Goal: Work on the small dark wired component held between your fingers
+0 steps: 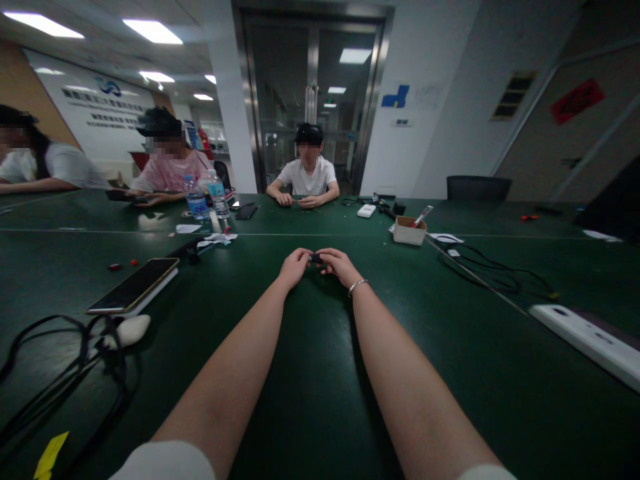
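Observation:
Both arms stretch forward over the dark green table (320, 373). Between my hands is a small black object (316, 259), roughly the length of a finger; its exact kind I cannot make out. The fingertips of my left hand (296, 267) pinch its left end, where a lighter bit shows. My right hand (341, 267), with a silver bracelet (358, 287) at the wrist, grips the right end between thumb and fingers. The object is held just above the tabletop, and the fingers cover part of it.
On the left lie a phone on a white box (135, 287), a white mouse (131, 330) and black cables (75, 373). Water bottles (216, 193) stand behind. To the right are a small box (410, 232), cables and a power strip (590, 340). A person (309, 173) sits opposite; others sit left.

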`<state>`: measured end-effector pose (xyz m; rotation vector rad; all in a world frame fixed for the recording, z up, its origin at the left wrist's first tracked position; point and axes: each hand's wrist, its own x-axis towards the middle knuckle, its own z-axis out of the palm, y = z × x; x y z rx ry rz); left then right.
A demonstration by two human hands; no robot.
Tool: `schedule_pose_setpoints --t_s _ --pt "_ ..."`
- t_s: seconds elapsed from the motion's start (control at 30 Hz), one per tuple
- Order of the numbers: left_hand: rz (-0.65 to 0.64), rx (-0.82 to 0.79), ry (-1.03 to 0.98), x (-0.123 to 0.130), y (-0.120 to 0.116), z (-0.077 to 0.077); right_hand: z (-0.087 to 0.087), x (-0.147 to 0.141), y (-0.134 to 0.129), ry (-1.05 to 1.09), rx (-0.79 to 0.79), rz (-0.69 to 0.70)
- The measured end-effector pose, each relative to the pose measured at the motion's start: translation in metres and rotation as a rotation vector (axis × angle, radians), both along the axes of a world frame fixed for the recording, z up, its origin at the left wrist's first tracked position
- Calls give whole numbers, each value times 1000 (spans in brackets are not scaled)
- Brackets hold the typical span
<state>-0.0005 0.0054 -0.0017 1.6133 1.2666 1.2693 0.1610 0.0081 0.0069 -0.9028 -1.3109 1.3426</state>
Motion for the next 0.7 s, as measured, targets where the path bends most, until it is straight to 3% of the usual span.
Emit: schedule_pose_setpoints --t_s 0.5,0.7 --pt "8 4 -28 0 -2 1 -1 0 2 -30 0 -17" --pt "22 92 -83 -2 -2 3 1 -1 1 -33 -17 -39"
